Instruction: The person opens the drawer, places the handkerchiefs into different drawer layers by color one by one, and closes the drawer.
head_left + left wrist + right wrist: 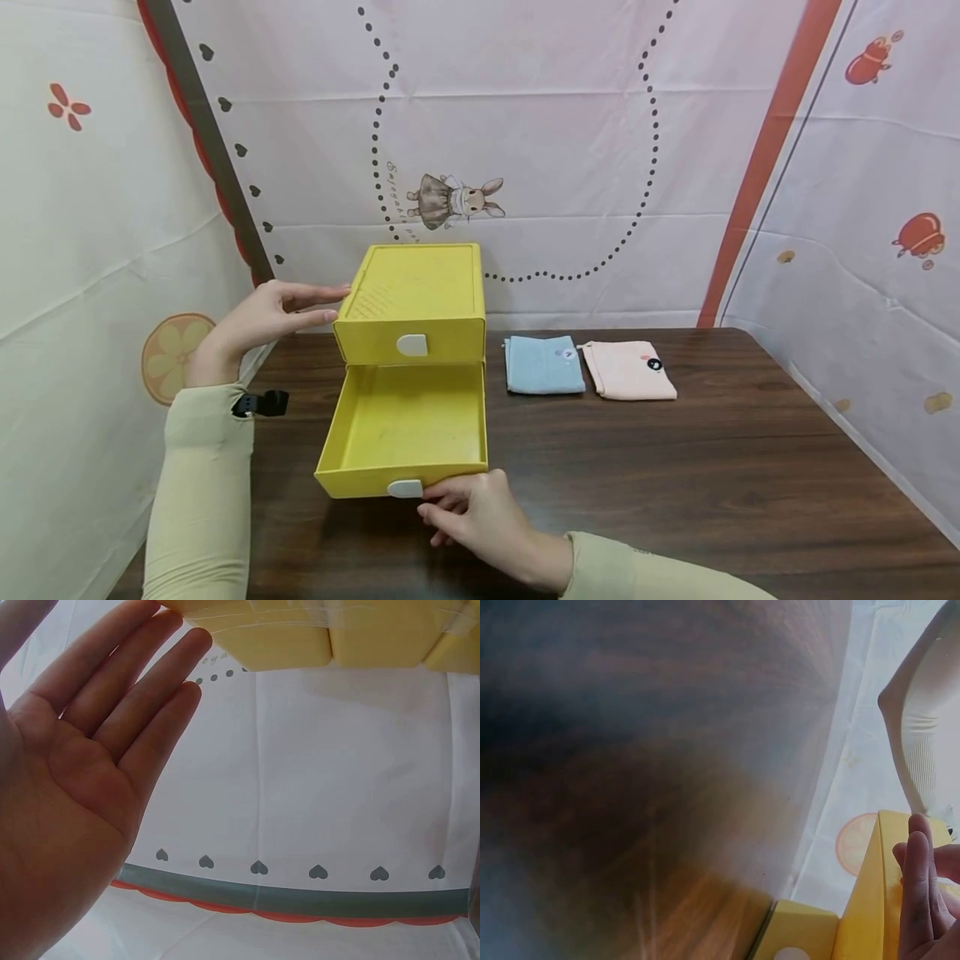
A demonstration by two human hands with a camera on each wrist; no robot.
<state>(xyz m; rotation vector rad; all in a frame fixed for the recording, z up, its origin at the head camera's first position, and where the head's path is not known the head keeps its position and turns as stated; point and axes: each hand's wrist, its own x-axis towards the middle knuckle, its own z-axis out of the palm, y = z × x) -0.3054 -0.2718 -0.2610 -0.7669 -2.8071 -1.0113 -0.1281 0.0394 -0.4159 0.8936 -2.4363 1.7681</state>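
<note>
Bracing yellow two-drawer box (408,304) at surface's left edge: left hand (262,321) flat, fingers straight against its side, steadying it. Right hand (472,517) pinches white tab (406,488) of pulled-out lower drawer (405,433). Folded blue cloth (543,365), pink cloth (628,370) lie near rear edge.

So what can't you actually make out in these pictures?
- Head view: the closed upper drawer hides its contents.
- Head view: the right hand covers its own fingertips at the open lower drawer.
- Head view: logos on the blue cloth and pink cloth are too small.
- Right wrist view: the table is blurred.
</note>
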